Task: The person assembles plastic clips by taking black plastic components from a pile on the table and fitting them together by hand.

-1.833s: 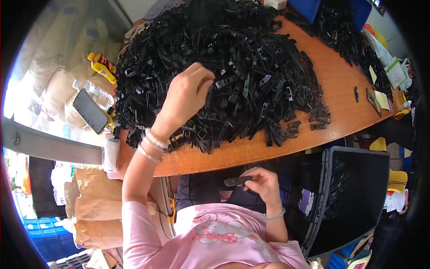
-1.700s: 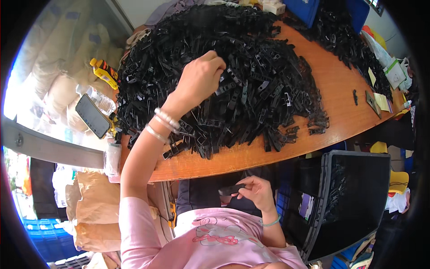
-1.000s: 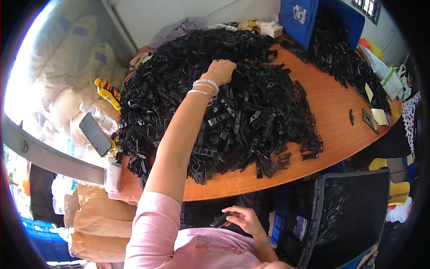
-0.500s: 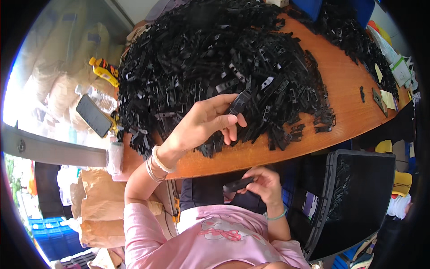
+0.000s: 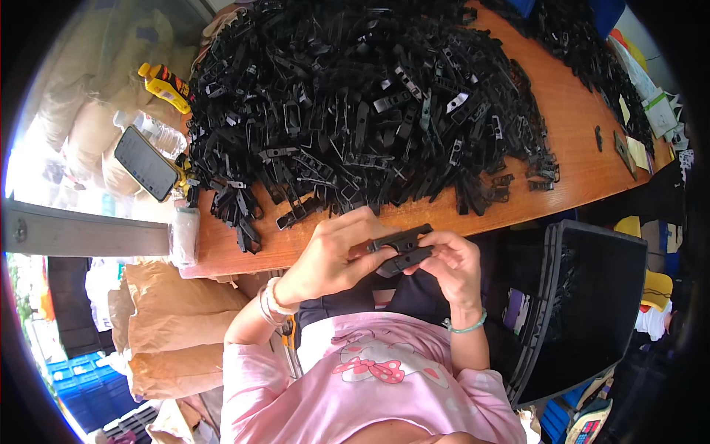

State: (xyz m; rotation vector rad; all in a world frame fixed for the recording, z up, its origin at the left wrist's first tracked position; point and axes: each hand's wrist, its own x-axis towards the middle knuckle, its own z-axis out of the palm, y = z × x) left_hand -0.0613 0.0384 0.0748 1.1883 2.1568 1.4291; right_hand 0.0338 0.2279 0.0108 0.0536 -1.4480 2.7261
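Note:
A big heap of black plastic clips (image 5: 355,103) covers the orange-brown wooden table (image 5: 577,155). Below the table's near edge, over my lap, both hands hold two black plastic clip pieces (image 5: 401,249) pressed one against the other. My left hand (image 5: 336,255) grips their left end with fingers curled around them. My right hand (image 5: 452,265) grips the right end, thumb on top. A beaded bracelet sits on each wrist.
A smartphone (image 5: 145,163), a clear bottle (image 5: 155,132) and a yellow bottle (image 5: 166,86) lie at the table's left end. A black plastic crate (image 5: 592,296) stands at my right. Brown sacks (image 5: 177,325) sit at my left. A second clip heap (image 5: 584,52) lies far right.
My left hand reached far into the heap, drew back with a black piece and came down to my lap. Both hands now hold the two pieces together.

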